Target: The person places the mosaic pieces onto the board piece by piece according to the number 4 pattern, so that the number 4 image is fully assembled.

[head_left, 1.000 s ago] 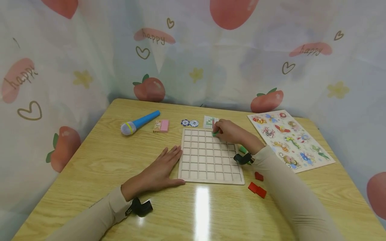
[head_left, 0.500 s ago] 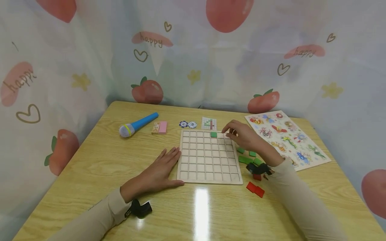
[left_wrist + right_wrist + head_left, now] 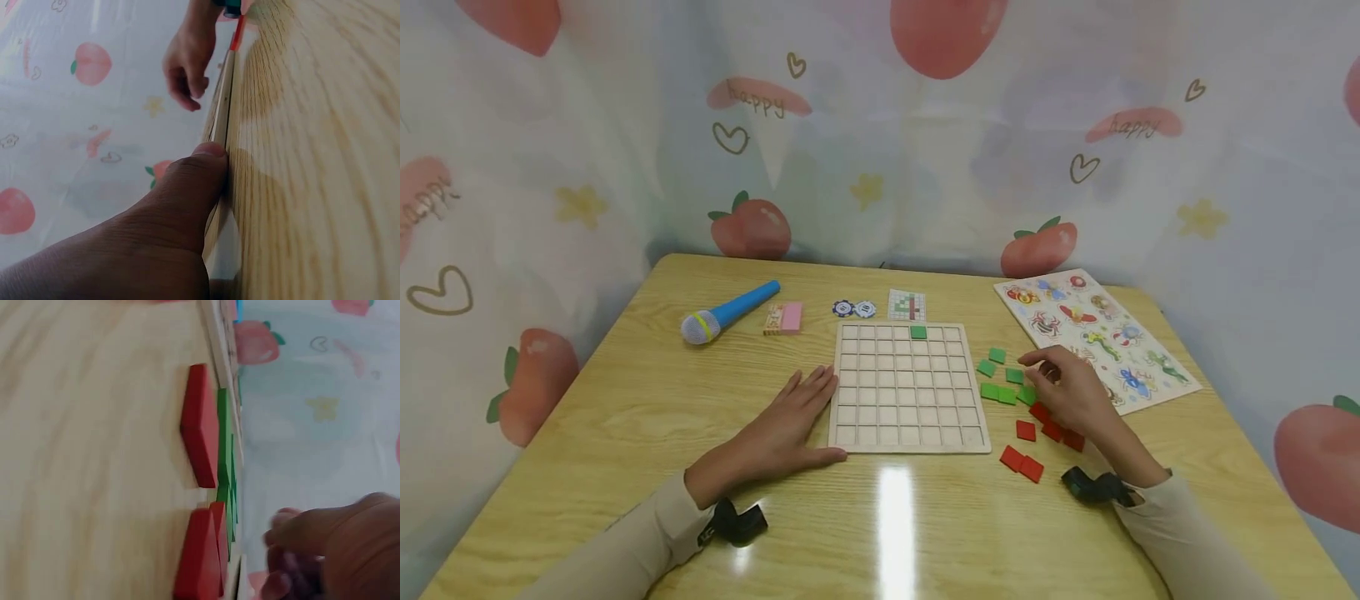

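Note:
A pale wooden grid board lies flat in the middle of the table, with one green square tile in its back row. My left hand rests at the board's left side with fingers extended, the thumb touching its near edge. To the right of the board are several loose green tiles and several red tiles. Above these hovers my right hand, fingers loosely bent and nothing visible between them. It hides part of the tile group behind it.
Behind the board lies a small pattern card beside two poker chips. A pink box and a blue toy microphone are at the back left. An insect puzzle board lies at the right.
My right hand has let go of the green tile in the board's back row and moved right and nearer, over the loose tiles. My left hand stays at the board's edge.

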Available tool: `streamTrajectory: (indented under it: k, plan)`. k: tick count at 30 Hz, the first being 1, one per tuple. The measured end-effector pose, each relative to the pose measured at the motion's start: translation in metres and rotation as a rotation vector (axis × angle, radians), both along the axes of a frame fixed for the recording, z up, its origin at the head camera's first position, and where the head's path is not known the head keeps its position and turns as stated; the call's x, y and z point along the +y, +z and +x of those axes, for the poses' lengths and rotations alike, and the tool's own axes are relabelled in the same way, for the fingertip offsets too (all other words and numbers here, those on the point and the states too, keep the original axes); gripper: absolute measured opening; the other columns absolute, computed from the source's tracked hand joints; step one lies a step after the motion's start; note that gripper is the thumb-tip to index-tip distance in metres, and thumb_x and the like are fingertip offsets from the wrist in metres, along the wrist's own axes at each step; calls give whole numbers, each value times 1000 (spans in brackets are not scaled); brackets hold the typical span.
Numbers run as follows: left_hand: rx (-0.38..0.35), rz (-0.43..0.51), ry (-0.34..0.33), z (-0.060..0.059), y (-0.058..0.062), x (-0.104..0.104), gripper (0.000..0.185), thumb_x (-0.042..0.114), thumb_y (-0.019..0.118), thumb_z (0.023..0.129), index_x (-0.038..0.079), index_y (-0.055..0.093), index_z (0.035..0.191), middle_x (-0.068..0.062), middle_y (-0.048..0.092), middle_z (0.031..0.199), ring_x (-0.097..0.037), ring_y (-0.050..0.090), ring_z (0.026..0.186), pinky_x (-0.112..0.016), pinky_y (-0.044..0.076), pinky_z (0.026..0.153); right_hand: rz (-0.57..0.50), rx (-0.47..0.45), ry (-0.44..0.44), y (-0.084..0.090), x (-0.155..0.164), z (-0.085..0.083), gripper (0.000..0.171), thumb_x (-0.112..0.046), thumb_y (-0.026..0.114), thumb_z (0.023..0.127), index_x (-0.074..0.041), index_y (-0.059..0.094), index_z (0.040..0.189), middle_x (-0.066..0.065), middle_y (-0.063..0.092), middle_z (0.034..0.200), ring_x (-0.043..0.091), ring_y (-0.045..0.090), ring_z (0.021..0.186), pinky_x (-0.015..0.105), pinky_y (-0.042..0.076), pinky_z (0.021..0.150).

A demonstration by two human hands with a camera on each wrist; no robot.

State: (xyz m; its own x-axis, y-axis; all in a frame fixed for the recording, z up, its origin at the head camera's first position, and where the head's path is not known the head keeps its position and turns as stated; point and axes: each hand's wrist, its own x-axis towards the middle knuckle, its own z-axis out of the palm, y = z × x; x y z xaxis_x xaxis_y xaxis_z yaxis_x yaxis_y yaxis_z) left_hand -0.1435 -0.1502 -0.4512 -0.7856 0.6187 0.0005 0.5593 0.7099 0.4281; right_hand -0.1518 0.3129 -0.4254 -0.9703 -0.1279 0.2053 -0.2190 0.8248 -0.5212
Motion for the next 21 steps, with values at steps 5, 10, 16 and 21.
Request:
streamTrajectory:
  k: [5,10,16,21]
  plan:
    - [10,6,-7,0,0,-1,113,69,70,93,3,21,170,-13,18,180,-29,11,170,-55,6,139,50,-11,39,-11,2,-6,22,-7,69,103,-8,73,124,12,67,111,18,62,88,24,52,70]
    - [16,6,-13,0,2,-1,111,68,70,94,1,23,169,-14,20,180,-32,13,169,-57,7,139,78,32,48,-15,0,-10,19,-5,72,101,-9,76,118,15,66,116,21,62,88,27,52,72]
    - [10,9,-9,0,0,-2,112,68,71,93,1,22,169,-15,20,179,-33,14,169,-58,7,138,93,91,50,-18,-1,-13,19,-3,68,102,-9,78,118,16,67,117,28,66,93,39,55,78]
    - [25,10,-16,-1,-1,0,112,68,70,93,1,22,169,-15,21,179,-32,14,169,-57,8,138,110,100,80,-17,4,-13,23,0,67,103,-7,77,121,14,69,118,29,68,96,40,57,78]
